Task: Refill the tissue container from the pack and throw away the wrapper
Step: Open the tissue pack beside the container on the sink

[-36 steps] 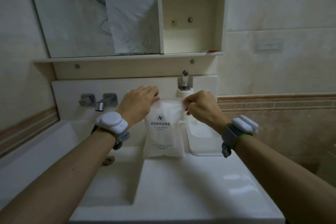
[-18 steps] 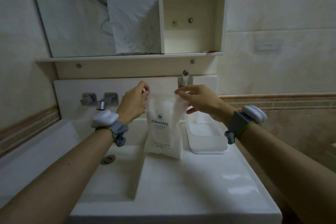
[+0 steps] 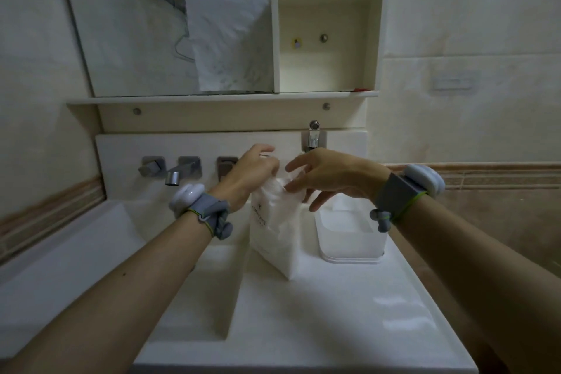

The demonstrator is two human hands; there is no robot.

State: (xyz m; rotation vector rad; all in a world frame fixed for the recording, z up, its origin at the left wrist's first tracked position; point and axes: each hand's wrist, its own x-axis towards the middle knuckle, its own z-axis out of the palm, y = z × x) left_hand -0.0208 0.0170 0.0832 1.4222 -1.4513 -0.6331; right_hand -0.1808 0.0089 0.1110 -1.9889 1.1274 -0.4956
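Bathroom vanity counter (image 3: 303,313): tissue pack (image 3: 274,228) upright beside open tissue container (image 3: 352,241). Left hand (image 3: 249,176) grips pack's top corner. Right hand (image 3: 328,173), pinching top half-second ago, now splays fingers at torn mouth. Wrapper likely open; tissue removal next.

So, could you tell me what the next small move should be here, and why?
Probably reach the right hand into the pack's top and draw the tissues out. The left hand grips the pack's upper edge, the right fingers are spread at its top, and the tissue container stands beside it.
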